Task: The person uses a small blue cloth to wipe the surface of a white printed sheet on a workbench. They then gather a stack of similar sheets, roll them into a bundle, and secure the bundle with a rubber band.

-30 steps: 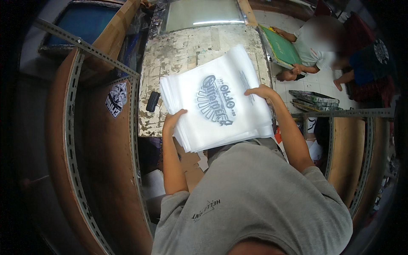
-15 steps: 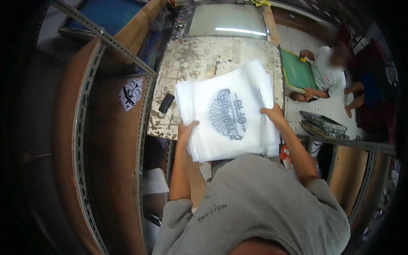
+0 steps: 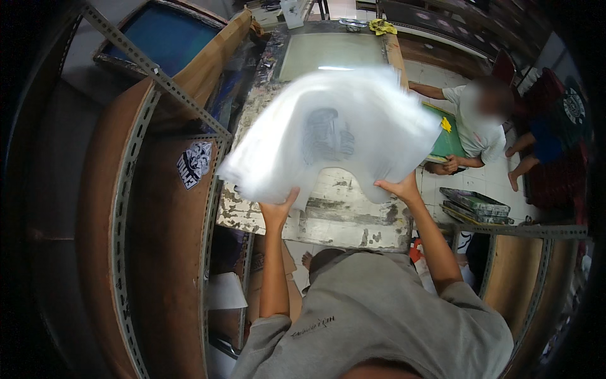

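Observation:
Both my hands hold a stack of white, thin plastic bags (image 3: 328,136) with a dark print in the middle. The stack is blurred by motion and bends up into an arch above a worn, paint-flecked table (image 3: 344,221). My left hand (image 3: 276,207) grips its near left edge, thumb on top. At the near right edge, my right hand (image 3: 401,187) pinches it the same way. Under the stack, the fingers of both hands are partly hidden. The far part of the tabletop is covered by the bags.
A glass panel (image 3: 334,50) lies at the table's far end, a yellow cloth (image 3: 382,26) beyond it. Metal-framed shelves (image 3: 151,208) stand close on my left. On the right, a person (image 3: 483,120) holds a green screen frame (image 3: 439,148); stacked frames (image 3: 476,205) lie on the floor.
The stack was fairly flat and close to my body; now it is farther forward over the table and arched. My hands have moved slightly down at its near edge. The person's far hand has shifted.

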### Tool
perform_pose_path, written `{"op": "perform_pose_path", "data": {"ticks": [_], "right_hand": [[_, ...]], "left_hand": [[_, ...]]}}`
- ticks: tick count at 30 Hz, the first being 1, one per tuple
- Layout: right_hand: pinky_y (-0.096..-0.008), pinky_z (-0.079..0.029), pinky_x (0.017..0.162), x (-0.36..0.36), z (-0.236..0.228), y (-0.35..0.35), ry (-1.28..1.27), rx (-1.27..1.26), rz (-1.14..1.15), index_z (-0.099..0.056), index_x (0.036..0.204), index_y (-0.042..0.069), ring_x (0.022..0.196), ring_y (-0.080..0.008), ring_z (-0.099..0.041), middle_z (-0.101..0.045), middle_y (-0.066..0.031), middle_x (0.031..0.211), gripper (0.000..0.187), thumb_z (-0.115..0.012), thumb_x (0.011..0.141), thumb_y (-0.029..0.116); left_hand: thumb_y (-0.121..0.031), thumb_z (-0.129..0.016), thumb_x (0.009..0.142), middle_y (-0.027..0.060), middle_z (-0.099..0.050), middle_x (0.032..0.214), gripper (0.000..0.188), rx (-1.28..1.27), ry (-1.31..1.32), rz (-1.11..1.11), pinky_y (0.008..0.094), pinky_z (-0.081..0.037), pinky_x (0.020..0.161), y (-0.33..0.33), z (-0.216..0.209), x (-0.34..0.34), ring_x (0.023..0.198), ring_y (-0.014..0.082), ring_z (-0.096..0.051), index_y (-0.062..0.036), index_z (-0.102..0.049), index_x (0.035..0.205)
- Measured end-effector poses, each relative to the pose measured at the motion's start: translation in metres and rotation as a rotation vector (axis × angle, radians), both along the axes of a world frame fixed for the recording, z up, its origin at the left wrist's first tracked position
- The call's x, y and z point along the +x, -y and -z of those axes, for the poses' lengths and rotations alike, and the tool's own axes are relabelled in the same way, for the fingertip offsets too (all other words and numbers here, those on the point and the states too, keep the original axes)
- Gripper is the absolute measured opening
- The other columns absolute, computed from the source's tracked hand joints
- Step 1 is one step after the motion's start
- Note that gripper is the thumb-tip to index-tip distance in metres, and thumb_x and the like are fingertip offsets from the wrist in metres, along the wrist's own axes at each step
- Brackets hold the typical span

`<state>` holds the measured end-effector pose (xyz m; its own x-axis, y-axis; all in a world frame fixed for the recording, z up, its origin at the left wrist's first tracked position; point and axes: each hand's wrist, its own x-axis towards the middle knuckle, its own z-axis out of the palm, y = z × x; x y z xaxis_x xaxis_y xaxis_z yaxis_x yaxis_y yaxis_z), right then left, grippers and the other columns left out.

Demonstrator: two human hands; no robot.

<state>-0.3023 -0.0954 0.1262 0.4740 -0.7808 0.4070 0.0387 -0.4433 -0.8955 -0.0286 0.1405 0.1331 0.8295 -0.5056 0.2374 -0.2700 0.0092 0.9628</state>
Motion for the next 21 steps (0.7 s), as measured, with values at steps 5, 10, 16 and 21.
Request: {"op": "perform_pose_path", "data": {"ticks": [5, 10, 16, 21], "right_hand": [[-0.0392, -0.054, 0.095, 0.003, -0.008, -0.003, -0.161, 0.117, 0.023, -0.056, 0.129, -0.006, 0.110, -0.0275, -0.066, -0.067, -0.0186, 0.123, 0.073, -0.093, 0.072, 0.020], [-0.0395, -0.055, 0.094, 0.021, 0.011, 0.012, 0.003, 0.145, 0.127, -0.057, 0.128, -0.006, 0.106, -0.0282, -0.069, -0.069, -0.0191, 0.119, 0.068, -0.091, 0.075, 0.020], [-0.0402, -0.057, 0.092, 0.024, -0.085, 0.060, -0.190, 0.392, -0.055, -0.056, 0.129, -0.009, 0.104, -0.0290, -0.071, -0.069, -0.0218, 0.118, 0.061, -0.084, 0.079, 0.013], [-0.0425, -0.059, 0.090, 0.010, -0.068, 0.093, -0.339, 0.889, -0.398, -0.054, 0.134, -0.013, 0.102, -0.0308, -0.072, -0.069, -0.0220, 0.116, 0.067, -0.081, 0.076, 0.008]], "left_hand": [[-0.015, -0.095, 0.072, 0.0200, -0.063, 0.127, 0.079, -0.035, 0.024, 0.027, 0.0424, -0.051, 0.099, 0.018, 0.026, 0.002, 0.114, 0.0296, -0.062, 0.0111, -0.052, 0.133], [-0.013, -0.094, 0.072, 0.0197, -0.069, 0.117, 0.063, -0.115, 0.069, -0.116, 0.0421, -0.052, 0.094, 0.036, 0.020, 0.008, 0.106, 0.0284, -0.067, 0.0123, -0.062, 0.121], [-0.022, -0.087, 0.078, 0.0236, -0.072, 0.108, 0.058, 0.203, -0.175, -0.028, 0.0385, -0.056, 0.084, 0.027, -0.070, 0.039, 0.094, 0.0306, -0.072, 0.0150, -0.064, 0.116], [-0.030, -0.084, 0.079, 0.0232, -0.072, 0.107, 0.064, 0.389, -0.623, 0.220, 0.0372, -0.059, 0.081, -0.004, -0.034, 0.056, 0.092, 0.0288, -0.073, 0.0145, -0.064, 0.120]]}}
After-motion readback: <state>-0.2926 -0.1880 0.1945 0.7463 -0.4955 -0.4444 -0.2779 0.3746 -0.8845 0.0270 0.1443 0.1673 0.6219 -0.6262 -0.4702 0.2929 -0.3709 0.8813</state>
